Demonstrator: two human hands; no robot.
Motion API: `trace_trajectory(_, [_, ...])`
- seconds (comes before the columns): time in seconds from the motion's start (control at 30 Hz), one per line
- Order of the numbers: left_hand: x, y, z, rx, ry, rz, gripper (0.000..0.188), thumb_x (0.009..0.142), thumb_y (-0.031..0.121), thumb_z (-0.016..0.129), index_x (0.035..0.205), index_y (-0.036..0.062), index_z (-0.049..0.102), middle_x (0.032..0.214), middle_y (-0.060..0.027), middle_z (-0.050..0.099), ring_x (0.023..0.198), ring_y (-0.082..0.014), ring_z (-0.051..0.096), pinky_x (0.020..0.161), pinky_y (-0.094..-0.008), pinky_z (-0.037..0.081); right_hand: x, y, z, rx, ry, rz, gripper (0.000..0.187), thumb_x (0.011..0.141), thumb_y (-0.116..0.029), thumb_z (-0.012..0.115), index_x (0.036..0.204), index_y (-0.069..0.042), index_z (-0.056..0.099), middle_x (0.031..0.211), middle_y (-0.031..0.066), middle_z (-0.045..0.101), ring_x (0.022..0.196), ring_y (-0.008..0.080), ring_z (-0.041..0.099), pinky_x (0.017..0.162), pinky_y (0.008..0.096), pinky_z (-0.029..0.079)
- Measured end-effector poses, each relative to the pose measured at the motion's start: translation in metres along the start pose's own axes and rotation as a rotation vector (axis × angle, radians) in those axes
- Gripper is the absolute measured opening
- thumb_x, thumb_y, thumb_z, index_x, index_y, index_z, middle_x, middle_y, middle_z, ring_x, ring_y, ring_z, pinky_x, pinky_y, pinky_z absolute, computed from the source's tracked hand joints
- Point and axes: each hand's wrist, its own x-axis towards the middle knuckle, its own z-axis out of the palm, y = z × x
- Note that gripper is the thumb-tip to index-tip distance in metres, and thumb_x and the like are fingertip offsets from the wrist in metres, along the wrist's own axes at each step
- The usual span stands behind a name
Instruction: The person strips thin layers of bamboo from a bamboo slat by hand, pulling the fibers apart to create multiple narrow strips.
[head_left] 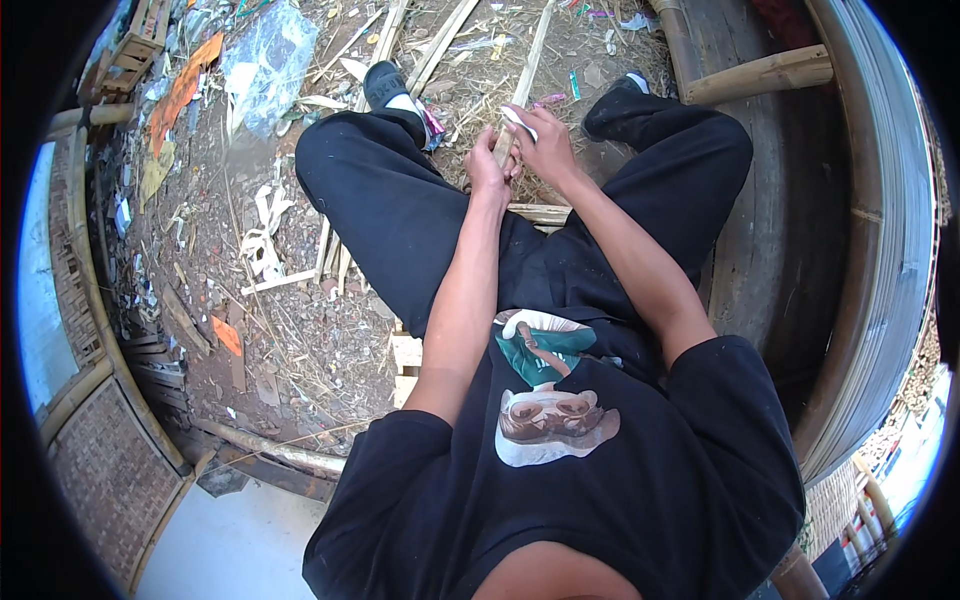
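Note:
A long, pale bamboo strip (535,60) runs from between my feet back to my hands. My left hand (487,167) is closed round its near end, fingers wrapped and palm side partly hidden. Close beside it, my right hand (548,150) is closed over the strip, with a small white object (519,123) pinched at the fingertips. That object is too small to identify, and my fingers cover part of it. Both hands are held between my bent knees.
Other bamboo strips (437,45) lie on the littered ground ahead. A clear plastic sheet (270,68) and an orange scrap (187,88) are at the far left. A wooden crate (138,45) stands behind them. On the right is a bamboo-framed wooden platform (765,75).

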Motion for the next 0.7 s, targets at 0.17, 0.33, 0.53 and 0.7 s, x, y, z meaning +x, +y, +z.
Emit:
trace_trajectory(0.17, [-0.003,0.001,0.005,0.023,0.024,-0.029,0.028,0.093,0.031,0.042,0.091,0.0037,0.051,0.063,-0.0084,0.053,0.038,-0.0107,0.035,0.036,-0.0233,0.030,-0.001,0.005,0.004,-0.043,0.024,-0.060,0.027,0.084,-0.004,0.056,0.110,-0.003,0.064,0.078,0.0166,0.060,0.070,0.0328,0.062,0.063,0.0401,0.049])
trace_trajectory(0.33, [-0.001,0.000,0.002,0.056,0.031,-0.024,0.027,0.092,0.031,0.045,0.091,0.0040,0.050,0.062,-0.0079,0.052,0.038,-0.0103,0.035,0.036,-0.0233,0.029,0.001,0.000,0.002,-0.047,-0.003,-0.026,0.025,0.083,-0.004,0.055,0.105,-0.003,0.067,0.077,0.0163,0.062,0.070,0.0322,0.063,0.063,0.0402,0.050])
trace_trajectory(0.53, [0.004,-0.003,-0.002,0.035,0.100,-0.007,0.042,0.092,0.041,0.046,0.087,-0.0008,0.055,0.056,-0.0079,0.052,0.036,-0.0110,0.038,0.032,-0.0256,0.028,0.001,-0.011,0.001,0.028,0.017,0.058,0.021,0.082,-0.006,0.058,0.099,-0.004,0.070,0.076,0.0165,0.064,0.066,0.0307,0.064,0.063,0.0377,0.050])
trace_trajectory(0.7, [0.005,-0.004,-0.002,0.025,0.115,-0.029,0.068,0.088,0.067,0.034,0.092,0.0013,0.050,0.054,-0.0056,0.049,0.035,-0.0118,0.035,0.033,-0.0243,0.027,-0.007,-0.016,0.002,0.077,0.007,0.039,0.021,0.082,-0.006,0.060,0.101,-0.005,0.070,0.077,0.0145,0.065,0.067,0.0251,0.066,0.062,0.0357,0.050])
